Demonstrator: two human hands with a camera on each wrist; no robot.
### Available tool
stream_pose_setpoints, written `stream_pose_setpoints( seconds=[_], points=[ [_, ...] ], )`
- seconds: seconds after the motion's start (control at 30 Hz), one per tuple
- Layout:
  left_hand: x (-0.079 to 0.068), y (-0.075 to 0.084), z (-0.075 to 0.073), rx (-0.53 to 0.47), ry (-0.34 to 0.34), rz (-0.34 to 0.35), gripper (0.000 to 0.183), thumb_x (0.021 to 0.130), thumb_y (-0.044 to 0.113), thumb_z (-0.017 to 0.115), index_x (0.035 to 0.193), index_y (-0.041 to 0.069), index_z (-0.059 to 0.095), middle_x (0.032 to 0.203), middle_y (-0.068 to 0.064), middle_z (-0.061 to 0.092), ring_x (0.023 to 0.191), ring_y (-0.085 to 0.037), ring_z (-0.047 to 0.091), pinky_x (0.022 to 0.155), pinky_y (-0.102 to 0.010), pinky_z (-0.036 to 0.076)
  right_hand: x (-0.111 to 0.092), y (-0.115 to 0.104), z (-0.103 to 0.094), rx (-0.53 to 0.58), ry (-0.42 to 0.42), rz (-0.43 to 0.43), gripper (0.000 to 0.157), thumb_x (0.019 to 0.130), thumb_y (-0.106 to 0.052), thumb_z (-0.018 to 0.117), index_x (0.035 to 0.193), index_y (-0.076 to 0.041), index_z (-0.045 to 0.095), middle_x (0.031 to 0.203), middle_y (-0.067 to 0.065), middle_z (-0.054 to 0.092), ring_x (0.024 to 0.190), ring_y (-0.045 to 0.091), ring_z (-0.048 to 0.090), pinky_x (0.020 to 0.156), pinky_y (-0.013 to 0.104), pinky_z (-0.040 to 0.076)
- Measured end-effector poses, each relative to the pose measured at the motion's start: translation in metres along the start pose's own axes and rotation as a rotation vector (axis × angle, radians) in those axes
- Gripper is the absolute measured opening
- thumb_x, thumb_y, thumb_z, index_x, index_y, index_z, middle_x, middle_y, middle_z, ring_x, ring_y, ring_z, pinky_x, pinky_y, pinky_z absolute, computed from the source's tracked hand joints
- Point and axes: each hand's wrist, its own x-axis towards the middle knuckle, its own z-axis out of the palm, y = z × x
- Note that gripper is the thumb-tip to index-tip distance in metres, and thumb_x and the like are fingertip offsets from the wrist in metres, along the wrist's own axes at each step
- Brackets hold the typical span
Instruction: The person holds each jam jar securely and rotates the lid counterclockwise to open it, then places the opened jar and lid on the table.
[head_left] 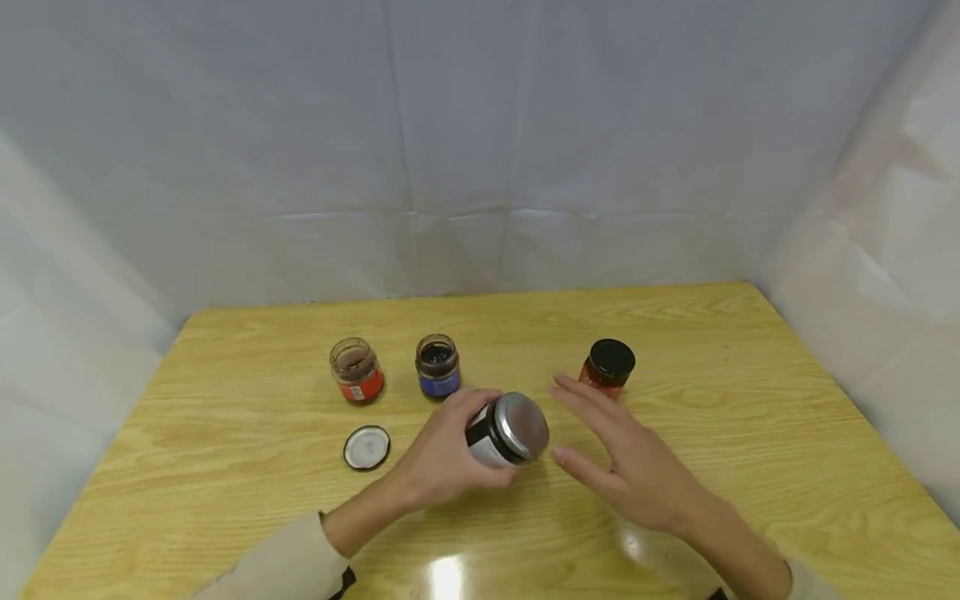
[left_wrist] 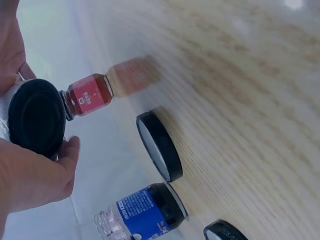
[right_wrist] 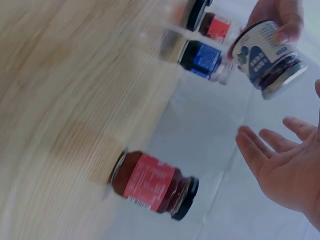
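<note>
Fingers of the left hand grasp a jar raised above the counter, its long axis tilted so the silver lid faces the right hand. That hand is nearer the lid, fingers straight and holding nothing, with only a gap between. Just past it stands a black-lidded jar; beyond the left hand, an open blue-labelled jar, then an open red-labelled jar farther left. On that one's near side lies a loose lid; what seems another lid is cut off in the left wrist view.
</note>
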Motion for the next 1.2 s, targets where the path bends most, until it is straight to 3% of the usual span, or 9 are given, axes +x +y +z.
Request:
stream_pose_setpoints(
  seconds=[0.27,0.47,0.67,0.83,1.0,1.2],
  points=[
    [-0.010,0.003,-0.001,0.078,-0.041,0.030,0.072,0.058,0.025,0.086,0.123,0.015,0.059,0.102,0.008,0.048,0.086,-0.010,0.050,0.071,-0.027,0.047,0.009,-0.013,0.011,0.273,-0.116,0.059,0.061,0.092,-0.045,0.060,0.146,-0.036,0.033,0.144,-0.011,0.039,0.119,0.009,0.049,0.094,0.036,0.045],
    [-0.014,0.004,-0.002,0.149,-0.065,0.047,0.070,0.058,0.025,0.084,0.123,0.013,0.058,0.104,0.007,0.049,0.085,-0.010,0.051,0.070,-0.025,0.047,0.012,-0.018,0.021,0.344,-0.130,0.100,0.064,0.087,-0.046,0.065,0.144,-0.034,0.038,0.130,-0.013,0.047,0.098,0.008,0.057,0.083,0.030,0.050],
    [-0.020,0.003,-0.001,0.188,-0.083,0.026,0.071,0.058,0.029,0.083,0.123,0.014,0.056,0.108,0.007,0.051,0.087,-0.011,0.052,0.071,-0.025,0.046,0.013,-0.020,0.030,0.398,-0.130,0.158,0.066,0.082,-0.050,0.069,0.138,-0.024,0.047,0.119,-0.011,0.050,0.090,0.010,0.058,0.077,0.026,0.052],
    [-0.025,0.000,0.000,0.191,-0.071,0.000,0.071,0.060,0.031,0.082,0.123,0.013,0.055,0.108,0.007,0.053,0.086,-0.010,0.052,0.070,-0.025,0.046,0.014,-0.020,0.033,0.441,-0.134,0.195,0.060,0.080,-0.048,0.072,0.133,-0.030,0.050,0.119,-0.011,0.051,0.088,0.012,0.059,0.075,0.026,0.053],
    [-0.029,-0.003,-0.001,0.185,-0.062,0.010,0.069,0.060,0.033,0.083,0.121,0.015,0.058,0.107,0.009,0.055,0.086,-0.009,0.052,0.070,-0.025,0.046,0.013,-0.019,0.034,0.479,-0.137,0.168,0.061,0.079,-0.044,0.075,0.133,-0.027,0.052,0.119,-0.008,0.052,0.087,0.015,0.059,0.075,0.027,0.053],
    [-0.031,-0.006,-0.002,0.201,-0.059,0.086,0.067,0.058,0.035,0.084,0.119,0.020,0.060,0.099,0.013,0.058,0.083,-0.006,0.052,0.071,-0.025,0.045,0.011,-0.019,0.033,0.378,-0.118,0.024,0.057,0.080,-0.044,0.074,0.132,-0.033,0.051,0.108,-0.006,0.050,0.086,0.010,0.057,0.076,0.027,0.051]
  ],
)
